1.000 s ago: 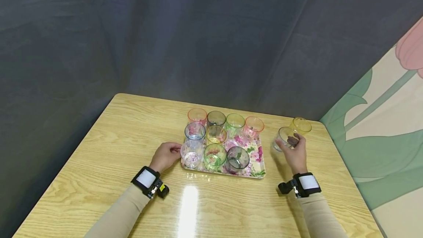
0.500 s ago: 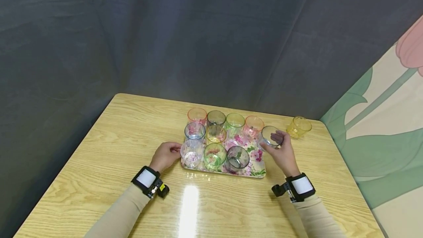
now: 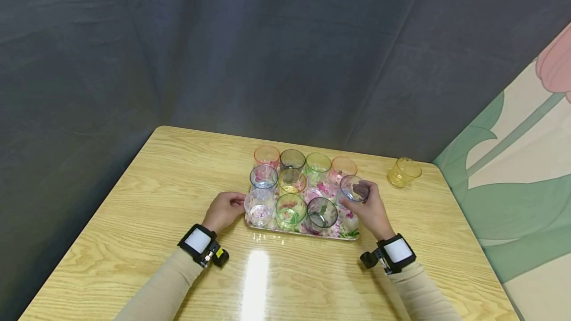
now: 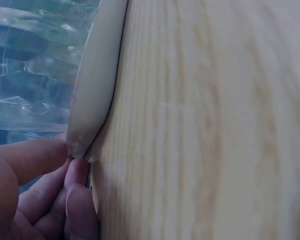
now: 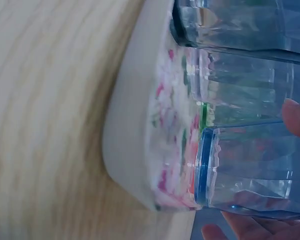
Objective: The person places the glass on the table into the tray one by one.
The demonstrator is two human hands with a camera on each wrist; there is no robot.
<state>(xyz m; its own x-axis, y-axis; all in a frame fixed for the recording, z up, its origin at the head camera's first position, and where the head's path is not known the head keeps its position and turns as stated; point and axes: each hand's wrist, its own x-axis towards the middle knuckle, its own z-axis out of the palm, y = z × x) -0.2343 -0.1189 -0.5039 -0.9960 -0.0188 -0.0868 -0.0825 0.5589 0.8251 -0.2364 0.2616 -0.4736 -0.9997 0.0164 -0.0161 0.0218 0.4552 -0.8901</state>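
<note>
My right hand [image 3: 372, 212] grips a clear glass with a bluish tint [image 3: 350, 191], upright over the right part of a floral tray [image 3: 350, 228]. In the right wrist view, the blue base [image 5: 204, 165] of this glass is close over the flowered tray surface, thumb on one side and fingers on the other. My left hand [image 3: 224, 210] pinches the tray's left rim near its front corner, fingers curled under it in the left wrist view. Several tinted glasses stand upright on the tray, among them a grey one [image 3: 322, 213], a green one [image 3: 291, 212] and a pale clear one [image 3: 259, 209].
A yellow glass [image 3: 403, 172] stands apart at the back right of the wooden table [image 3: 178, 172]. A dark curtain [image 3: 267, 53] hangs behind the table, and a flower-patterned cloth [image 3: 526, 202] is along the right side.
My right hand has carried the bluish glass leftward, from beside the yellow glass to over the tray's right part. My left hand has stayed at the tray's rim.
</note>
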